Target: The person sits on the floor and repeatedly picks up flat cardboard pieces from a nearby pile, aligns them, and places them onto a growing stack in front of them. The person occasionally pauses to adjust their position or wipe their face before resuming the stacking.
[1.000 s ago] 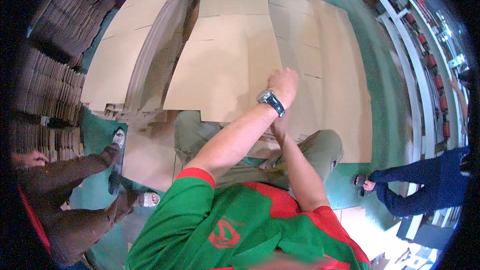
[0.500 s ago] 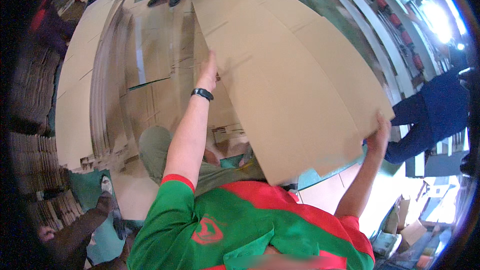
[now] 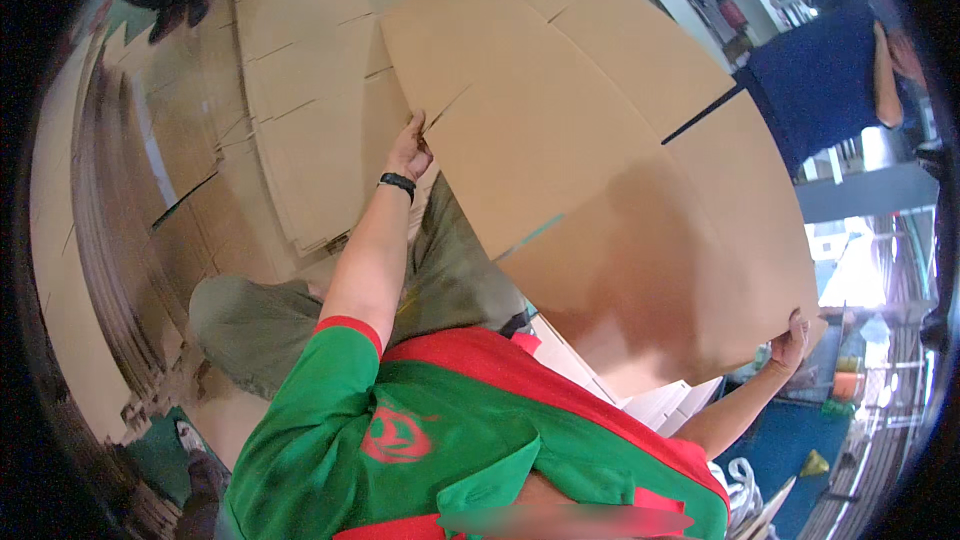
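Observation:
A large brown slotted cardboard sheet [image 3: 520, 140] is held in front of me, spanning from the far middle to the near right. My left hand [image 3: 408, 150], with a black band on its wrist, is closed on the sheet's left edge. At the near right corner, my right hand [image 3: 790, 342] grips the opposite edge, its fingers bent over the rim. A dark shadow falls across the sheet's near part. Slots cut through it show at the right and near the middle. The sheet hides most of what is under it.
Stacked cardboard sheets [image 3: 310, 90] lie to the left, with another curved stack [image 3: 100, 200] beyond them. A person in dark blue [image 3: 815, 70] stands at the right, close to the sheet. Another person's legs [image 3: 165, 0] show at the far left. White panels [image 3: 575, 355] lie below the sheet.
My view has swung to the right. My right hand has moved outward and nearer with its corner of the sheet. The left hand's straight fingers have bent round the edge.

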### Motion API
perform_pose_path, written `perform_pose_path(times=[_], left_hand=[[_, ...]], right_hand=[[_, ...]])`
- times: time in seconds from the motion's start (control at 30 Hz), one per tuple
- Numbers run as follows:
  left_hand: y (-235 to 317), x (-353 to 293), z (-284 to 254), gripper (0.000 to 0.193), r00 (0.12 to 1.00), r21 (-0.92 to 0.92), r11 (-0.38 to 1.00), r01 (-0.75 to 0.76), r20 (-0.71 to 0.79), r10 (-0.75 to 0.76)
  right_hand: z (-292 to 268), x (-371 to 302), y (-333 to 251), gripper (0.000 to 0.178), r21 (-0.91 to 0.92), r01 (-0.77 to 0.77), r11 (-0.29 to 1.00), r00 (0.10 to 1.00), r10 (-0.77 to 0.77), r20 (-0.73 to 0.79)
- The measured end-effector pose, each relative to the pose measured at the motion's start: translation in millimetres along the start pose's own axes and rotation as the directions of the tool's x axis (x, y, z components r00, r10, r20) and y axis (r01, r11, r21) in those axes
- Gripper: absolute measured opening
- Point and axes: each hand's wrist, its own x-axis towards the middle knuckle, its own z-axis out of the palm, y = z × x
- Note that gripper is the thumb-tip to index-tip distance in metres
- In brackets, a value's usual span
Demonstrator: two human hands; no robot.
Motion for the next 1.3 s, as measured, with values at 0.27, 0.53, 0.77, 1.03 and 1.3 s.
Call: perform_pose_path(times=[0.27,0.53,0.77,1.03,1.3], left_hand=[[-24,8,24,0.041,0.992,0.196,0.981,0.010,0.118,-0.034],[-7,-18,39,0.038,0.971,0.185,0.982,0.041,0.225,-0.083],[-10,-23,73,0.036,0.930,0.216,0.976,0.039,0.348,-0.115],[-13,-36,119,0.034,0.932,0.815,0.579,0.020,0.194,-0.305],[73,-28,58,0.052,0.985,0.816,0.552,-0.171,0.150,0.083]], right_hand=[[-4,-90,-13,0.057,-0.195,-0.040,0.980,0.994,0.019,-0.104],[45,-33,-48,0.057,-0.567,-0.369,0.736,0.913,0.402,-0.072],[188,93,21,0.048,-0.784,-0.008,0.621,0.987,0.129,0.092],[98,44,-51,0.040,-0.942,-0.056,0.331,0.994,-0.069,-0.083],[-1,-183,-104,0.033,-0.845,-0.420,0.332,0.903,0.059,-0.426]])
